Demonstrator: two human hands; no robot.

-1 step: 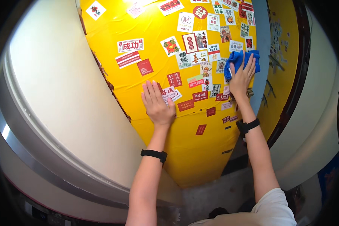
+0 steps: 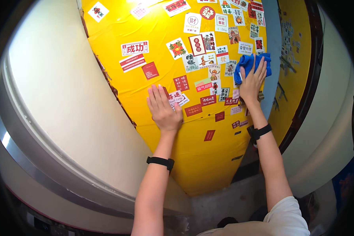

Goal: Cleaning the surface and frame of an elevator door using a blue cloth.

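Note:
A yellow door panel (image 2: pixel 192 165) stands upright in front of me, covered with many small red, white and pink stickers. My left hand (image 2: pixel 164 110) lies flat on it with the fingers stretched out. Its fingertips partly cover a dark red sticker, and a white sticker with red print (image 2: pixel 178 98) sits beside the thumb. Near the door's right edge, my right hand (image 2: pixel 252 80) presses a folded blue cloth (image 2: pixel 246 63) against the surface. The thumb and fingers spread over the cloth and hide part of it. A black band circles each wrist.
A brass-coloured door knob or lock (image 2: pixel 260 96) is just right of my right wrist. Cream walls (image 2: pixel 59 98) rise on the left and right. A second yellow surface with stickers (image 2: pixel 293 70) stands beyond the door's right edge. Grey floor (image 2: pixel 212 204) shows below.

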